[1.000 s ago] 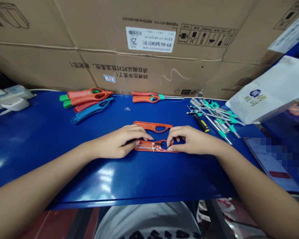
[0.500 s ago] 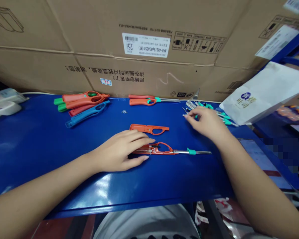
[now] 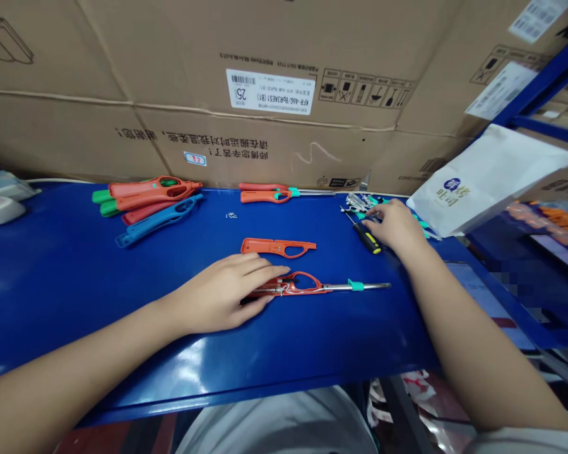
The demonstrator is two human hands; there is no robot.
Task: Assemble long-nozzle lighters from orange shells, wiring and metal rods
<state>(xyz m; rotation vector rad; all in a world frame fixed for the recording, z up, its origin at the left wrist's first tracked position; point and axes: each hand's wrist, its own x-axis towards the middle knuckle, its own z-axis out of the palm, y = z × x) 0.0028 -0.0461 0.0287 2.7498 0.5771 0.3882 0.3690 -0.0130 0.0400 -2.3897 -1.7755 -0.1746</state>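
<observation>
My left hand [image 3: 227, 293] lies over the handle of an opened orange gas lighter [image 3: 307, 287], fingers on top and thumb along the near side. Its inner parts and white wires show, and a metal tube with a teal piece points right. A loose orange handle half [image 3: 265, 246] lies just beyond it. At the back right, my right hand [image 3: 392, 224] has curled fingers at a pile of metal parts with teal pieces [image 3: 357, 202]. What these fingers hold, if anything, is hidden. A black-and-yellow screwdriver [image 3: 368, 239] lies beside this hand.
Orange, green and blue handle shells [image 3: 156, 202] are heaped at the back left. Small white pieces [image 3: 231, 215] lie near the middle. Two orange-red shells [image 3: 265, 192], one with a metal tube, rest by the cardboard wall [image 3: 170, 113]. A white paper bag [image 3: 487, 183] stands right.
My right hand has shifted slightly at the parts pile, and the screwdriver beside it now shows. My left hand stays on the lighter. The whole view has moved a little.
</observation>
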